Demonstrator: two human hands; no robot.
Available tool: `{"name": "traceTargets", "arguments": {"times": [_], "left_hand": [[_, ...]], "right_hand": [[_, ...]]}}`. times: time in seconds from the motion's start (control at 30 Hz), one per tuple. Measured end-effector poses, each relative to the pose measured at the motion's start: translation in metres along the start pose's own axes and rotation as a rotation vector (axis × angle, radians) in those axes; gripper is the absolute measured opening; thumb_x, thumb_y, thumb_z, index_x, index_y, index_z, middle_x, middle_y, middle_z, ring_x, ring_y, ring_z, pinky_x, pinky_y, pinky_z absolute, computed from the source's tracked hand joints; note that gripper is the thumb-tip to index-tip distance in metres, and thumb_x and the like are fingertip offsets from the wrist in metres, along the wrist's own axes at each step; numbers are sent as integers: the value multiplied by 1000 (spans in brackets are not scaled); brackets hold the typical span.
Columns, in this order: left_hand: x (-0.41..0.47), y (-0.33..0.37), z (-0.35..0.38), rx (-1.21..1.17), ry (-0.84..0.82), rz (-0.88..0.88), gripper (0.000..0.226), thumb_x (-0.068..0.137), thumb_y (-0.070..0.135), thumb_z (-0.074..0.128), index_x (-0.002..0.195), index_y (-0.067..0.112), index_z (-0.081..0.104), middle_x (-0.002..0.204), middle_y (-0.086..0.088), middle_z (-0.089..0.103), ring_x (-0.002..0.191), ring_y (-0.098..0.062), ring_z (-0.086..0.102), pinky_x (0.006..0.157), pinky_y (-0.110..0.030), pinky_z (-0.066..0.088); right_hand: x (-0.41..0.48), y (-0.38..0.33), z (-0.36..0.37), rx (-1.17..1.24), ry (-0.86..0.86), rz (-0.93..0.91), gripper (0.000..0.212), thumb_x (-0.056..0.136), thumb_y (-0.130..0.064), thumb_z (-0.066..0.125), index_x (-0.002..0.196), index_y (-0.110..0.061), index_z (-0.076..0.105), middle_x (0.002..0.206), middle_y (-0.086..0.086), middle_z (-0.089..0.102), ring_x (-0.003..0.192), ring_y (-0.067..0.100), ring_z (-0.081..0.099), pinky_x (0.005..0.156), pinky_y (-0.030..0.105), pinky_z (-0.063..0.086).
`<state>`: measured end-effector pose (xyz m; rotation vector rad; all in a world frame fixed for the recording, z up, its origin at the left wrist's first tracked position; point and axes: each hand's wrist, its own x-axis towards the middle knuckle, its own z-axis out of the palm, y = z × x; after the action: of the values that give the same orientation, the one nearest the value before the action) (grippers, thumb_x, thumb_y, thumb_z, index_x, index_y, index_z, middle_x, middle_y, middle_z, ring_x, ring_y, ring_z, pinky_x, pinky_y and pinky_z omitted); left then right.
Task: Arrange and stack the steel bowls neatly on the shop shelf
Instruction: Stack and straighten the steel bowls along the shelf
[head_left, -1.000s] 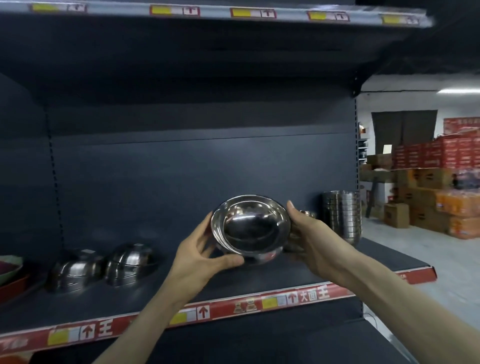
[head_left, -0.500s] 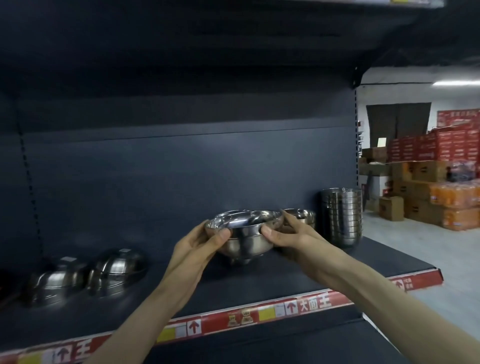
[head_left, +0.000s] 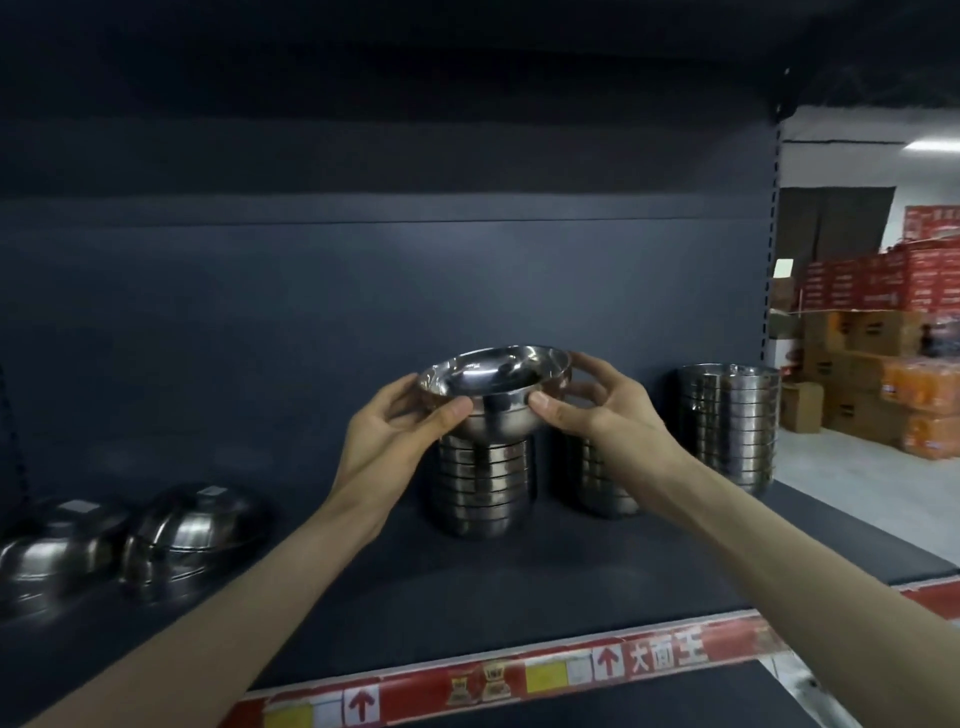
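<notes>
Silver steel bowls (head_left: 483, 483), dark grey shelf (head_left: 467, 587), red edge strip (head_left: 519, 680).

dark shelf (head_left: 519, 587) | left stack (head_left: 483, 491), middle stack (head_left: 597, 486), right stack (head_left: 730, 426) | two upturned bowls (head_left: 192, 535) left

Held bowl (head_left: 493, 387) hides stack (head_left: 483, 488) top; right hand (head_left: 608, 415) covers neighbouring stack (head_left: 587, 480); leftmost bowl (head_left: 52, 551) cropped.

Both hands hold one steel bowl (head_left: 493, 387) upright, the left hand (head_left: 395, 431) and right hand (head_left: 597, 410) pinching its rim, just above a stack of bowls (head_left: 483, 488) on the dark shelf (head_left: 467, 587). Two more stacks (head_left: 727, 421) stand rightward; overturned bowls (head_left: 192, 530) lie left.
</notes>
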<state>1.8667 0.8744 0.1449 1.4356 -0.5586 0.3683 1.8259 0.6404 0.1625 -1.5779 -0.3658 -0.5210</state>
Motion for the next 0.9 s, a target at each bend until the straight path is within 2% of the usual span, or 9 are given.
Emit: {"name": "traceTargets", "arguments": {"times": [0.1,0.2,0.37,0.43,0.53,0.63,0.73,0.83,0.9], "left_hand": [[22,-9,0,-5,43,20,72,69,31,90,135,20,65,123,6,79,119,-4,73,94,-13,56],[43,-21,-2,22,23,30,50,79,27,87,125,29,68,120,12,80,119,-3,72,92,-11,54],[69,-46,-9,102,-57,40,30,97,18,76,124,29,71,121,16,79,120,1,70,92,-9,52],[76,-58,-12,130,-68,34,29,99,19,75,126,28,71,123,16,79,121,1,70,93,-10,52],[80,-76,-16,182,-93,7,29,100,25,74,127,34,69,125,19,77,123,3,67,96,-11,50],[80,-88,-19,248,-126,-20,32,101,33,73,133,37,67,130,21,74,126,4,64,103,-17,48],[78,-100,-21,288,-135,-53,38,99,41,74,136,36,66,134,15,73,128,0,64,111,-26,48],[74,-110,-21,338,-119,-109,61,85,69,77,138,43,65,142,10,67,135,-7,60,119,-36,46],[72,-114,-18,294,-105,-138,65,87,67,77,143,38,63,139,12,69,130,-4,64,114,-28,48]], "right_hand": [[26,14,4,-14,-16,-10,61,88,-9,84,141,-24,59,126,-1,75,110,7,75,83,13,57],[50,29,10,-44,-27,-35,55,90,-12,84,135,-32,60,125,-4,75,111,6,74,82,14,57],[81,64,17,-131,-36,-18,60,86,-35,88,140,-40,62,133,-10,70,126,13,65,107,34,53],[86,77,19,-154,-49,6,65,84,-43,87,144,-41,60,136,-11,69,123,12,68,103,29,56],[86,91,20,-139,-65,24,53,95,-23,81,143,-30,62,122,-13,76,100,-3,75,79,9,55],[86,107,20,-151,-61,55,49,94,-22,81,139,-32,65,121,-12,78,107,0,74,87,13,55],[82,117,21,-160,-54,84,45,95,-19,80,136,-29,67,115,-13,80,106,2,74,86,12,56],[78,121,19,-174,-28,85,37,95,-19,80,130,-24,70,106,-13,81,96,5,77,84,15,57],[77,125,18,-170,-11,100,36,94,-22,82,128,-23,72,106,-12,81,97,8,77,86,21,58]]}}
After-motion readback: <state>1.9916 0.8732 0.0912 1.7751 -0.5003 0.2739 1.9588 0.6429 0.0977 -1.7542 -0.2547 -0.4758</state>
